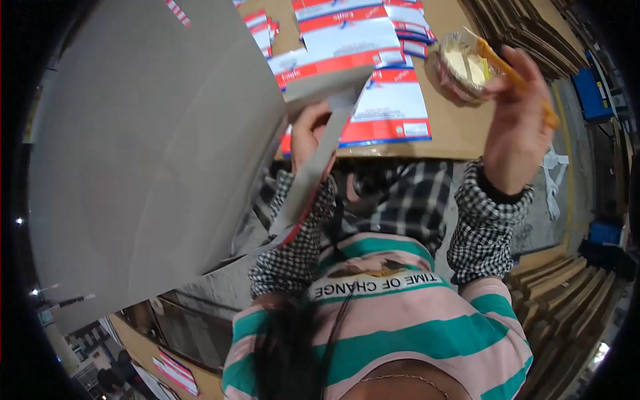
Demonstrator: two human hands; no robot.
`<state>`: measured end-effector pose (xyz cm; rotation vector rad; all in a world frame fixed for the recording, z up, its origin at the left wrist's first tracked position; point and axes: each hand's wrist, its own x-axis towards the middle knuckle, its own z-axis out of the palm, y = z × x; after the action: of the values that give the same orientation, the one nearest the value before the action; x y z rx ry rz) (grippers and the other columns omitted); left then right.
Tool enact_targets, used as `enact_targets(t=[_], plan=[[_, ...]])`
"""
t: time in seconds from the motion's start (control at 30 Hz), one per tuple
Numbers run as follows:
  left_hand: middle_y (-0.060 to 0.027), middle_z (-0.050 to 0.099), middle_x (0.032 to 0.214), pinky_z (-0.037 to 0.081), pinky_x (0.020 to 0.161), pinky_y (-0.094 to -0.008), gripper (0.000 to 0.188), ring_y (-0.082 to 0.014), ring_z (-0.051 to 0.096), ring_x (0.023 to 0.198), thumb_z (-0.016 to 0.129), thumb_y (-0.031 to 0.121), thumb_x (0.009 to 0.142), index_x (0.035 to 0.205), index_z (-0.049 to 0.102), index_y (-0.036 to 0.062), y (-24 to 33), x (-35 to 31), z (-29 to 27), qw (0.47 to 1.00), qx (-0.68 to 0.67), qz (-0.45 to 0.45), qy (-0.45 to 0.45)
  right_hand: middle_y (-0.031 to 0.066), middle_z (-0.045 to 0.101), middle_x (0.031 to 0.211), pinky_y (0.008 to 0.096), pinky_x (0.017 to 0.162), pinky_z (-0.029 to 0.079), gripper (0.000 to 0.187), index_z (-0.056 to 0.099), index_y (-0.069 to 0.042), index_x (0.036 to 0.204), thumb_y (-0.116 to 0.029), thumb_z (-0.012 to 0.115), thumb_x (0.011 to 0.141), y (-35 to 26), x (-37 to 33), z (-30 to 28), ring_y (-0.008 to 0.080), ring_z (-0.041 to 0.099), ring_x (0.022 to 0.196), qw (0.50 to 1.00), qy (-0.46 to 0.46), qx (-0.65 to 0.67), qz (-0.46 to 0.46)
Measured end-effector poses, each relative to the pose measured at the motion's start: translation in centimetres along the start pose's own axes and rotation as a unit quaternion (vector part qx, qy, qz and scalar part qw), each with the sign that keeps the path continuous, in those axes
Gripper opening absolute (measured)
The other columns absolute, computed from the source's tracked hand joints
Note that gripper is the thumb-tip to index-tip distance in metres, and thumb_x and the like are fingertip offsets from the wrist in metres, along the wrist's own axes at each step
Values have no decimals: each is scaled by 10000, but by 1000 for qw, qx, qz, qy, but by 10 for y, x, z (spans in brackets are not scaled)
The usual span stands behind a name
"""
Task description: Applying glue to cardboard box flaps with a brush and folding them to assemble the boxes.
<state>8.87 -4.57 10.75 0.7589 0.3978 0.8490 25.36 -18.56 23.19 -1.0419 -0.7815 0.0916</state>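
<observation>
My left hand (308, 133) grips a folded cardboard carton at its narrow flap (320, 157). The flap is grey inside with a red printed edge. A large plain grey panel (153, 147) fills the left of the view and seems to belong to the same carton. My right hand (517, 127), slightly blurred, is closed around a brush with an orange-yellow handle (500, 59). Just left of that hand stands a round tub (460, 63) holding pale paste, its wall wrapped in clear film. The brush's bristles cannot be made out.
Flat red, white and blue printed cartons (393, 100) overlap on the brown table (460, 130) ahead. Stacked brown cardboard (527, 33) lies at the far right, with more cardboard (560, 293) at the lower right. White scraps (553, 180) lie on the floor.
</observation>
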Motion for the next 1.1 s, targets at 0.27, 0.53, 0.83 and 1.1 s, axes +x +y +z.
enact_targets(t=[0.27, 0.53, 0.83, 1.1], plan=[[-164, 573, 1025, 423, 885, -362, 328, -271, 556, 959, 484, 115, 803, 1101, 468, -22, 12, -3, 11, 989, -91, -118, -20, 210, 591, 858, 262, 537, 470, 283, 504, 69, 968, -182, 384, 916, -27, -19, 17, 199, 563, 596, 981, -171, 84, 33], [-173, 537, 1065, 403, 920, -398, 294, -274, 519, 1030, 441, 107, 837, 1090, 461, -41, 3, -9, 6, 988, -118, -91, -45, 69, 604, 844, 195, 554, 440, 121, 536, 13, 955, -66, 489, 876, -12, -34, 43, 69, 527, 618, 966, -207, 21, 153], [-175, 549, 1044, 437, 867, -381, 293, -268, 549, 975, 428, 105, 828, 1082, 462, -37, 2, -8, 6, 976, -175, -75, -103, 59, 588, 821, 207, 591, 466, 127, 539, 21, 939, -79, 498, 872, 2, -38, 49, 86, 551, 697, 959, -239, -55, 140], [-169, 546, 1043, 448, 855, -396, 294, -281, 552, 967, 410, 103, 826, 1083, 450, -34, -1, -4, 7, 956, -266, -68, -108, 63, 589, 804, 209, 587, 472, 120, 543, 23, 924, -73, 503, 866, 5, -38, 50, 95, 562, 686, 957, -243, -58, 147]])
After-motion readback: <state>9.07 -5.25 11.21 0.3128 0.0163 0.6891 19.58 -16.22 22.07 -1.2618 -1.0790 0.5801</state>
